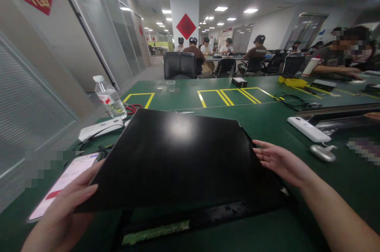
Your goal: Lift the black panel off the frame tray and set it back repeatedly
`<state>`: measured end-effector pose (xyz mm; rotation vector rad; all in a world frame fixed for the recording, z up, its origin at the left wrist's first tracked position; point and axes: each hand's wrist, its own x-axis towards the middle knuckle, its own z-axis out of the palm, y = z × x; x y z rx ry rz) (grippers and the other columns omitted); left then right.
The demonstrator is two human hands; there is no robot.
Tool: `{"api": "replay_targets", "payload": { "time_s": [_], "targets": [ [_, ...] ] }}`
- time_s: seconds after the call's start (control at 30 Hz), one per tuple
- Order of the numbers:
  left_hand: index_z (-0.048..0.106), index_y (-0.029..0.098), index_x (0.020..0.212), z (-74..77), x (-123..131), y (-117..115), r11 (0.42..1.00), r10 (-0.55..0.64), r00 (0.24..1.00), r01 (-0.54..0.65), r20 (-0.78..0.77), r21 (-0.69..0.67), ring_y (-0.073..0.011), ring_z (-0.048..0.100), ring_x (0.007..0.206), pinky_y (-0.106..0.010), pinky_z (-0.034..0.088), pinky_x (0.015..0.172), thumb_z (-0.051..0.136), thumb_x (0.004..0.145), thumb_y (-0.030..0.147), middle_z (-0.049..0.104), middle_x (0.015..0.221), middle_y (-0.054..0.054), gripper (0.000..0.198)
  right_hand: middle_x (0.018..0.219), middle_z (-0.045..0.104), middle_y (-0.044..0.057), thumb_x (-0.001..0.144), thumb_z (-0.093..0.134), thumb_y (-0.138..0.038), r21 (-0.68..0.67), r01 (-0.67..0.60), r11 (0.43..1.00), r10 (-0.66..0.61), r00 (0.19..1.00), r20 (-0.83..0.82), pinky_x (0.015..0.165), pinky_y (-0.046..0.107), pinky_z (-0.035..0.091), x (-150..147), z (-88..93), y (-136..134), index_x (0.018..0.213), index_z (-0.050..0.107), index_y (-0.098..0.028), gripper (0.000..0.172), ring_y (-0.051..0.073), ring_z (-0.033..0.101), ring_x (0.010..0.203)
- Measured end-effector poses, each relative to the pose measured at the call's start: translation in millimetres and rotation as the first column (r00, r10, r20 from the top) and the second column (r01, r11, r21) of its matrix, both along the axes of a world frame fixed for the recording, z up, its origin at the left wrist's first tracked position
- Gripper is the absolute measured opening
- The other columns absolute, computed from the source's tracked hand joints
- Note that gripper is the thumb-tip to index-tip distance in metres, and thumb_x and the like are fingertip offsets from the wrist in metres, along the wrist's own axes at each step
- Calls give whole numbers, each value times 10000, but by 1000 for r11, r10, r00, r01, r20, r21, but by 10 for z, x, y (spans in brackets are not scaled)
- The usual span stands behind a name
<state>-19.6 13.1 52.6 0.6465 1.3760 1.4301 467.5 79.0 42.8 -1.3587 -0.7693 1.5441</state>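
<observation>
Apparently the person is lifting the black panel (178, 157), its near edge raised above the frame (208, 218) but its far edge seemingly not yet up, the left hand (63, 212) gripping its corner, the right hand (282, 161) pressing open-fingered against its side.

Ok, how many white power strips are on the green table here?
2. One power strip lies left of the black panel, by the water bottle; the other lies right of it, beyond the right hand. The raised panel may hide more.
</observation>
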Motion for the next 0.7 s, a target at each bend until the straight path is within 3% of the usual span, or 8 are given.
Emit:
{"api": "replay_targets", "payload": {
  "time_s": [0.17, 0.23, 0.4, 0.7],
  "targets": [
    [756, 293, 1040, 59, 113, -72, 999, -27, 997, 29, -69, 38, -366, 653, 1106, -302, 618, 659, 887, 482, 369, 784, 1110, -10, 578, 977, 756, 113, 782, 571, -188, 24, 65, 998, -67, 993, 92, 804, 327, 555, 6, 12, 12, 1283, 495, -190, 507, 192, 719, 855],
    [752, 303, 978, 93, 166, -102, 998, -55, 997, 57, -61, 29, -367, 701, 981, -334, 619, 594, 908, 447, 369, 794, 1029, -17, 558, 975, 758, 123, 786, 565, -186, 23, 74, 997, -77, 989, 129, 814, 341, 559, 1, 22, 16, 1259, 500, -184, 477, 200, 725, 852],
    [714, 302, 932, 119, 240, -123, 995, -99, 995, 99, -33, 10, -276, 729, 684, -315, 598, 538, 932, 397, 254, 797, 858, 9, 580, 902, 766, 116, 793, 561, -169, 13, 88, 996, -88, 971, 221, 745, 319, 575, -16, 46, 27, 1164, 537, -177, 372, 195, 732, 786],
    [678, 287, 1004, 28, 301, -111, 976, -216, 975, 215, -43, -28, -288, 748, 727, -342, 599, 621, 898, 521, 230, 808, 975, -7, 534, 849, 768, 105, 794, 569, -178, 33, 139, 990, -142, 925, 352, 677, 307, 582, -11, 98, 44, 1066, 561, -187, 272, 196, 730, 728]
  ]
}}
